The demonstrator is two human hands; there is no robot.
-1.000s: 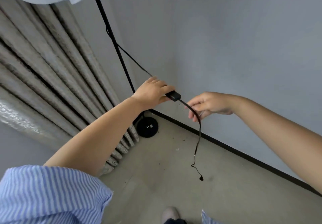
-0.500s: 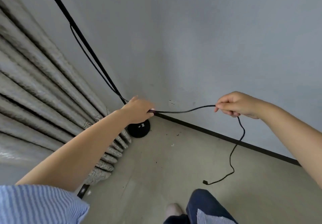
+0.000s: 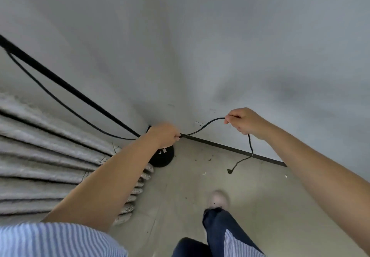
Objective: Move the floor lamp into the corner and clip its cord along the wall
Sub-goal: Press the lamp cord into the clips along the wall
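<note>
Holding black cord point(image 3: 202, 129) between both hands near wall point(image 3: 200, 46). Left hand point(image 3: 165, 135) clamping closed on cord just above round lamp base point(image 3: 163, 157), standing in corner beside curtain point(image 3: 50, 156). Right hand point(image 3: 245, 121) pinching cord shut farther along. Sagging between grips; free end dangling, touching floor point(image 3: 260, 196). Lamp pole point(image 3: 66, 86) rising leftward.

We are looking down at pale pleated curtains point(image 3: 50, 156) hanging along the left side, their hems resting on the grey floor point(image 3: 260, 206), which is carrying a few small scattered specks of debris. We are wearing a blue-and-white striped sleeve point(image 3: 56, 240), dark blue trousers point(image 3: 218, 228) and a light shoe point(image 3: 218, 198), and a dark baseboard point(image 3: 236, 150) is running along the foot of the grey wall.
</note>
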